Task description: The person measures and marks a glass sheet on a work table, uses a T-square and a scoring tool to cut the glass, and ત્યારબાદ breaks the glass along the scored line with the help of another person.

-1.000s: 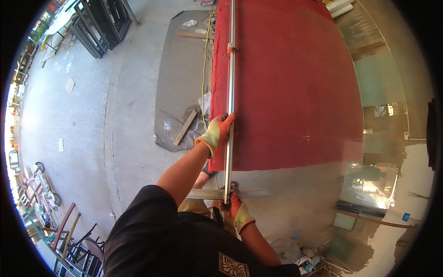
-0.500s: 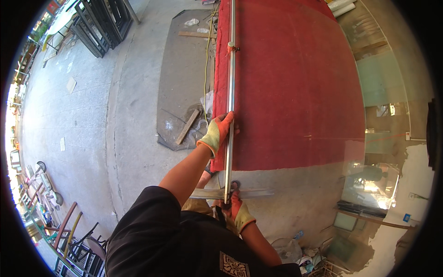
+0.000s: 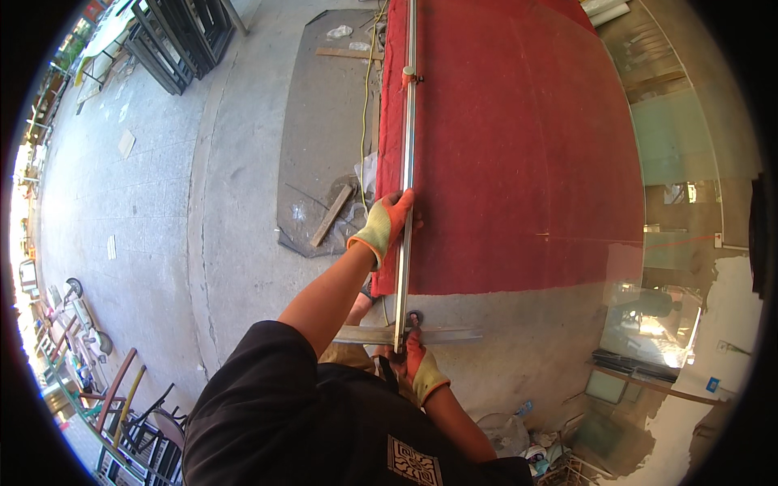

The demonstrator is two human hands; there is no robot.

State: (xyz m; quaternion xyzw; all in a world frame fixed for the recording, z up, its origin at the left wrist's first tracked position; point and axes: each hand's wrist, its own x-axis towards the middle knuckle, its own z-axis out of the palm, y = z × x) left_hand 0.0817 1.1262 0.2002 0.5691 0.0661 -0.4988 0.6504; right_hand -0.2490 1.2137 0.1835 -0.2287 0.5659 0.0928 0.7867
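A long silver metal bar [image 3: 408,154] runs away from me over a red cloth-covered table [image 3: 519,162], near its left edge. At its near end a grey crosspiece [image 3: 454,335] makes a T, with a small dark round knob [image 3: 415,317] beside the joint. My left hand [image 3: 391,220], in a yellow glove with orange palm, is closed around the bar, thumb on top. My right hand [image 3: 423,373], gloved alike, is closed at the bar's near end, just below the knob; its fingertips are partly hidden. Farther up, a small slider [image 3: 410,77] sits on the bar.
Left of the table, a dark mat [image 3: 316,121] holds a wood strip [image 3: 332,215], scraps and a yellow cord [image 3: 364,121]. Black frames [image 3: 174,44] stand at the far left, a scooter [image 3: 87,316] and chairs [image 3: 146,429] at near left. Glass panes [image 3: 673,138] lean at right.
The whole view has shifted very slightly. My left hand has the same grip on the bar, and my right hand stays at its near end.
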